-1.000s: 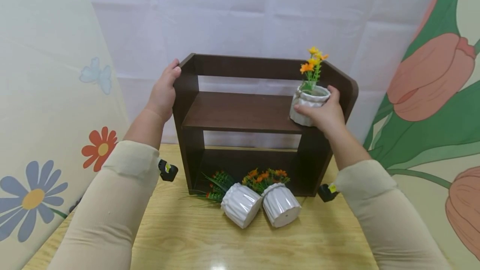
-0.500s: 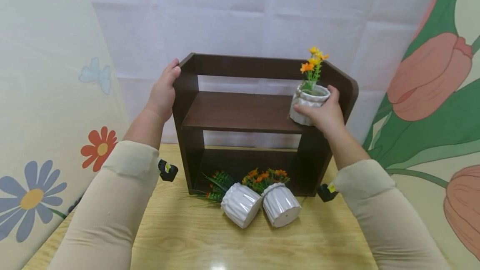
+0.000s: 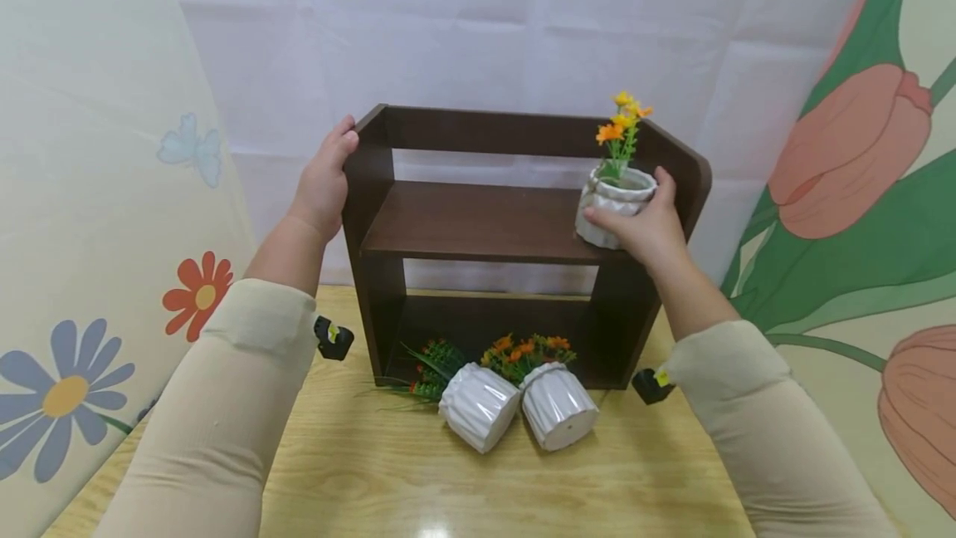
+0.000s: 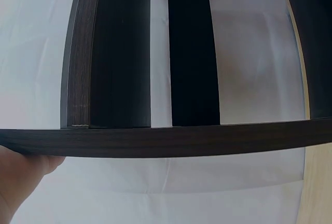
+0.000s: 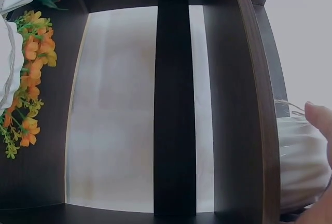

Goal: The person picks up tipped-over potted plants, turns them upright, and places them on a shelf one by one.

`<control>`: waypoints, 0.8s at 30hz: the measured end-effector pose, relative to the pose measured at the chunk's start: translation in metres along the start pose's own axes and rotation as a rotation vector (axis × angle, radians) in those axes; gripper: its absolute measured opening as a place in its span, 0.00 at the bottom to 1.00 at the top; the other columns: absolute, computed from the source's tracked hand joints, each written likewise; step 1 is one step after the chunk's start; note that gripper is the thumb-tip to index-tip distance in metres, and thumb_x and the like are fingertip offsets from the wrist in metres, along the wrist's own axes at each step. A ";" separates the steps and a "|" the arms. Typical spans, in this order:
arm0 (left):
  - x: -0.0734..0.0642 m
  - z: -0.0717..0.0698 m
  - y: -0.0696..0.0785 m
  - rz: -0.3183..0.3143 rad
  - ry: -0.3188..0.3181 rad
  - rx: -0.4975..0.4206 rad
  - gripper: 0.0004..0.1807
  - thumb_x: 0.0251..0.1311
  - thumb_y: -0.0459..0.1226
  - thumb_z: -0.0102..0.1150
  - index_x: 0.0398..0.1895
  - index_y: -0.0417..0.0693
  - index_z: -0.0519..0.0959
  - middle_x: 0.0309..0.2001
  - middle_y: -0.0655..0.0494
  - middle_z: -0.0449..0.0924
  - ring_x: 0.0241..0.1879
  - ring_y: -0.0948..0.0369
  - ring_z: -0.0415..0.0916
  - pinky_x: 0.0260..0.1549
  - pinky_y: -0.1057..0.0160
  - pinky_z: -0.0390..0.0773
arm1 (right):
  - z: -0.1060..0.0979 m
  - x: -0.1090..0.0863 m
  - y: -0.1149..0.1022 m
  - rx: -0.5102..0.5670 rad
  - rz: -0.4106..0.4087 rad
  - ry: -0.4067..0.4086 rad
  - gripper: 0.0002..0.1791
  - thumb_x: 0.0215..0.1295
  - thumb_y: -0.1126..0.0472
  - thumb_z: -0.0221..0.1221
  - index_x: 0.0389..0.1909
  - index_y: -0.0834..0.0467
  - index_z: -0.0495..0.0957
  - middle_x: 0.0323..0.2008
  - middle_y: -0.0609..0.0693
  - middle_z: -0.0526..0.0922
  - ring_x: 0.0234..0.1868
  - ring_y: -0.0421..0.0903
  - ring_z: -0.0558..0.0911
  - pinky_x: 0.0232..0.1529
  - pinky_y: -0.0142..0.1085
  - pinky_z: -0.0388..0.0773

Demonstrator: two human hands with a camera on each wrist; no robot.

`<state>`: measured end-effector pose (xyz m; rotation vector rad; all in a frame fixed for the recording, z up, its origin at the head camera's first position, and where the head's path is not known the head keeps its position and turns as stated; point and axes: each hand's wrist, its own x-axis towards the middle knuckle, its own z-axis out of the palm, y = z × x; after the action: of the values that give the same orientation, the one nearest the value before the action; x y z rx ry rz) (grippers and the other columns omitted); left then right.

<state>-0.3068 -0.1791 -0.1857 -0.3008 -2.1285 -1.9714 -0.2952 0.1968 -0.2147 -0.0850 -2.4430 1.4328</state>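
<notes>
A dark brown two-tier shelf [image 3: 478,222] stands upright on the table. My left hand [image 3: 324,181] rests against the outside of its left side panel, fingers pointing up near the top corner; the left wrist view catches part of that hand [image 4: 23,175] at the panel. On the upper board, at the right end, my right hand [image 3: 653,222] grips a white ribbed flowerpot [image 3: 607,231] with yellow and orange flowers, thumb across its front and fingers at its right side. In the right wrist view the thumb [image 5: 321,117] lies on this upright pot [image 5: 298,156], which has twine near its rim.
Two more white flowerpots lie tipped over before the lower tier, the left flowerpot [image 3: 480,407] with green leaves and red buds, the right flowerpot [image 3: 558,409] with orange flowers [image 5: 33,73]. A wooden table [image 3: 358,471] carries everything. White cloth [image 3: 478,23] hangs behind the shelf.
</notes>
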 end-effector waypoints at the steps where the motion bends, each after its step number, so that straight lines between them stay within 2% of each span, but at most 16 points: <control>1: 0.000 0.000 0.000 0.000 0.001 -0.001 0.31 0.75 0.53 0.25 0.79 0.65 0.42 0.80 0.64 0.35 0.78 0.62 0.34 0.76 0.57 0.40 | 0.000 0.000 0.000 -0.004 -0.003 -0.002 0.69 0.49 0.43 0.72 0.78 0.47 0.29 0.76 0.61 0.51 0.73 0.58 0.58 0.73 0.50 0.58; 16: 0.001 0.000 -0.001 0.001 -0.004 -0.020 0.31 0.75 0.53 0.25 0.79 0.65 0.41 0.80 0.63 0.35 0.78 0.61 0.36 0.76 0.57 0.41 | -0.008 -0.014 0.000 -0.044 -0.029 -0.011 0.67 0.52 0.43 0.70 0.78 0.49 0.30 0.77 0.59 0.49 0.75 0.57 0.55 0.73 0.52 0.57; 24: 0.000 0.001 -0.001 -0.001 -0.001 -0.010 0.31 0.75 0.53 0.25 0.79 0.65 0.42 0.80 0.63 0.36 0.78 0.61 0.36 0.76 0.57 0.42 | -0.011 -0.024 0.001 -0.030 -0.065 -0.030 0.65 0.54 0.46 0.70 0.78 0.53 0.30 0.76 0.63 0.51 0.74 0.58 0.58 0.72 0.53 0.59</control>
<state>-0.3068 -0.1784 -0.1867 -0.3022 -2.1204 -1.9840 -0.2695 0.2018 -0.2162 0.0087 -2.4675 1.3804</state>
